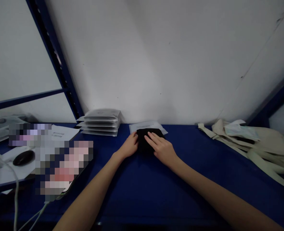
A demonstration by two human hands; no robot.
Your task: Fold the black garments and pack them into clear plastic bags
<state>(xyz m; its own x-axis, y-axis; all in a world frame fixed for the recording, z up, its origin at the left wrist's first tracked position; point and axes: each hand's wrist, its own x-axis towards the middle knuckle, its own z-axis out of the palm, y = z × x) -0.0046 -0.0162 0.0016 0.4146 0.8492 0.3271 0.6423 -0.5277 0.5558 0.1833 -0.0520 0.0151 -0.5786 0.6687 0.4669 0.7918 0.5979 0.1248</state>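
A dark bundle, apparently folded black cloth [144, 146], lies on the blue table in front of me. My left hand [131, 145] grips its left edge, the fingers partly hidden against it. Across its top right lies my right hand [163, 147], palm down with the fingers stretched out. Behind the bundle, and partly covered by it, is a flat pale plastic bag [133, 127] with small print on it.
Several frosted zip bags [101, 122] are stacked against the wall. To the left are a pixelated flat object [67, 170], a black computer mouse [24, 158], papers [62, 133] and white cables [16, 192]. A beige cloth bag [267, 138] with straps lies at right.
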